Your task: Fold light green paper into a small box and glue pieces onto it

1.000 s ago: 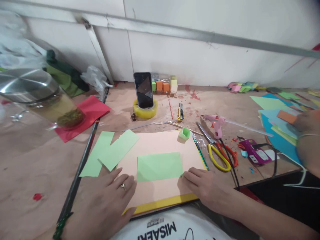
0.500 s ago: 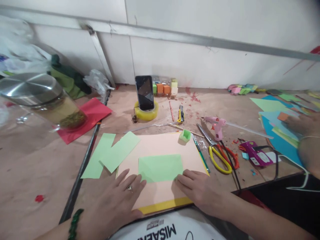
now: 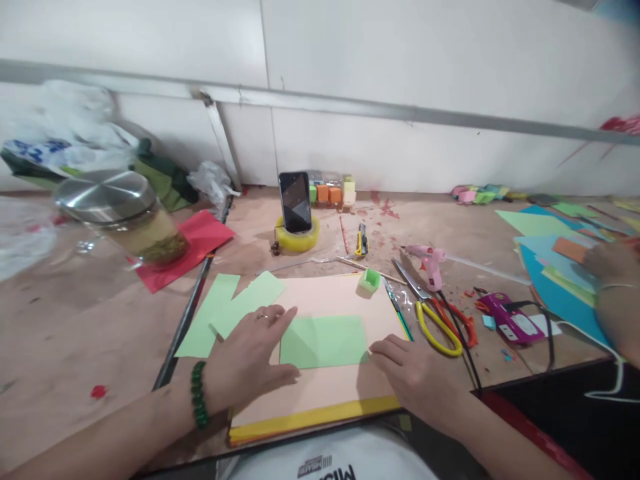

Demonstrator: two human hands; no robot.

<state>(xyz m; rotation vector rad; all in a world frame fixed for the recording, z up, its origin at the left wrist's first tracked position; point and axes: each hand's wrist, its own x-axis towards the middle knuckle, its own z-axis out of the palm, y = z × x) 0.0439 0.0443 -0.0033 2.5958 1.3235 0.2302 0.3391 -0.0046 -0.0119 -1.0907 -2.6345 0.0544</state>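
Hands, left [image 3: 253, 353] spread, right [image 3: 413, 370] loosely curled, flank the green sheet [image 3: 324, 342]; scissors [image 3: 427, 300] lie beyond the right.

One head-worn camera looks forward and down from close above the surface [image 3: 125, 333] — the white wall [image 3: 380, 60] fills the top.

Moderate, flat light, source out of view. Soft shadows fell beside the right hand [image 3: 413, 370] and on the near paper. Glare streaked the steel lid [image 3: 107, 195] at left. Slight overall blur; wide-lens stretch toward edges; far-right hand [image 3: 613, 267] smeared.
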